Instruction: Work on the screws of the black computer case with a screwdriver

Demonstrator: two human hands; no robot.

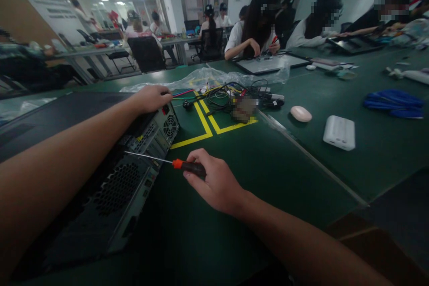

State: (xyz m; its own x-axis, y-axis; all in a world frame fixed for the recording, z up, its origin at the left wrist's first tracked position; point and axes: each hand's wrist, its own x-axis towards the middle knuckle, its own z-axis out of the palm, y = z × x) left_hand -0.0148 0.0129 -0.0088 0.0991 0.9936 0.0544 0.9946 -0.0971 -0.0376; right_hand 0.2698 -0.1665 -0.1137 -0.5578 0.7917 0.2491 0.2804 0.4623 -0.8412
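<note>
A black desktop computer case lies at the left with its metal back panel, fan grille and vent holes turned toward the right. My left hand grips its far top corner; some of the fingers are hidden beyond the edge. In my right hand is a screwdriver with a black and orange handle, held between thumb and fingers. Its long thin shaft points left, and the tip lies over the back panel near the slot covers. Whether the tip touches the panel I cannot tell.
Tangled black cables lie beyond the case by yellow tape. Clear plastic film stretches behind them. To the right are a pale oval object, a white box-like device and blue cloth. Across the table a person works on a flat panel.
</note>
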